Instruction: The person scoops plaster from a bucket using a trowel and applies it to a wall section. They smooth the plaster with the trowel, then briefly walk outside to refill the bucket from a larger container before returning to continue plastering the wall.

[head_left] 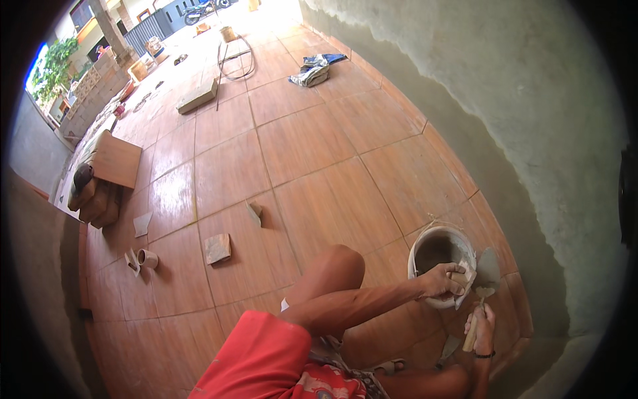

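Observation:
A pale round bucket (pixel 412 261) stands on the tiled floor at the lower right, close to the wall. My left hand (pixel 438 280) reaches over its near rim. The fingers are closed on a small tan piece (pixel 459 282), whose kind I cannot make out. Just to the right and nearer, my right hand (pixel 486 325) grips a trowel (pixel 489 267) by its wooden handle. The trowel's grey blade points away from me, beside the bucket. Below the bucket lies a flat grey blade-like tool (pixel 450 347), partly hidden by my leg.
The wall (pixel 565 166) with a damp lower band runs along the right. Tile pieces (pixel 218 249) and a small cup-like cylinder (pixel 148 258) lie to the left. Farther off are stacked bags (pixel 100 199), a long block (pixel 197 97), a crumpled sack (pixel 312 72) and a parked motorcycle (pixel 205 10).

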### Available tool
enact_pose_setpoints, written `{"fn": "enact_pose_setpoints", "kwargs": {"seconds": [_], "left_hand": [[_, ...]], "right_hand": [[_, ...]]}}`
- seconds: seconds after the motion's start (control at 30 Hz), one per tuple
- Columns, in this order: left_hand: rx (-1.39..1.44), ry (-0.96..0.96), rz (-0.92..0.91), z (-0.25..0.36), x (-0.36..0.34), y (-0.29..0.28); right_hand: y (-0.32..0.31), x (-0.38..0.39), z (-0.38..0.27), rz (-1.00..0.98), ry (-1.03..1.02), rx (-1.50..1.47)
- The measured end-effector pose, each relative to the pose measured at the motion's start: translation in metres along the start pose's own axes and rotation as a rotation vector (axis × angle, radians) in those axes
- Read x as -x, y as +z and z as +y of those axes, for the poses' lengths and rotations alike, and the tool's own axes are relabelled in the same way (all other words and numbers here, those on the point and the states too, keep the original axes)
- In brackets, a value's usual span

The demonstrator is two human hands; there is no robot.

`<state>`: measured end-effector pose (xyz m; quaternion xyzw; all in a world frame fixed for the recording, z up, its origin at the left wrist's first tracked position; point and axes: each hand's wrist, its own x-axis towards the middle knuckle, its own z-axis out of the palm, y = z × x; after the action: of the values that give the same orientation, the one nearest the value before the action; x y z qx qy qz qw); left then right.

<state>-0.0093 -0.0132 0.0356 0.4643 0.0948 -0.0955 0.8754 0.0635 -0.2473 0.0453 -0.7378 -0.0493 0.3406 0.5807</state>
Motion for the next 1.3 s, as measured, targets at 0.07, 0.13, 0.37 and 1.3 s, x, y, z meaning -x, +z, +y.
{"fn": "enact_pose_setpoints", "kwargs": {"seconds": [0.07, 0.13, 0.37, 1.3], "left_hand": [[0.05, -0.034, 0.013, 0.0, -0.002, -0.001], [0.096, 0.007, 0.027, -0.003, -0.005, 0.002], [-0.129, 0.093, 0.002, -0.007, -0.009, 0.008], [0.655, -0.079, -0.018, 0.003, -0.044, -0.028]], "right_hand": [[0.0, 0.002, 0.0, 0.007, 0.008, -0.008], [-0.001, 0.004, 0.001, 0.005, 0.006, -0.028], [-0.003, 0.004, 0.005, -0.015, -0.004, -0.067], [-0.017, 0.03, 0.014, 0.221, -0.563, 0.434]]}}
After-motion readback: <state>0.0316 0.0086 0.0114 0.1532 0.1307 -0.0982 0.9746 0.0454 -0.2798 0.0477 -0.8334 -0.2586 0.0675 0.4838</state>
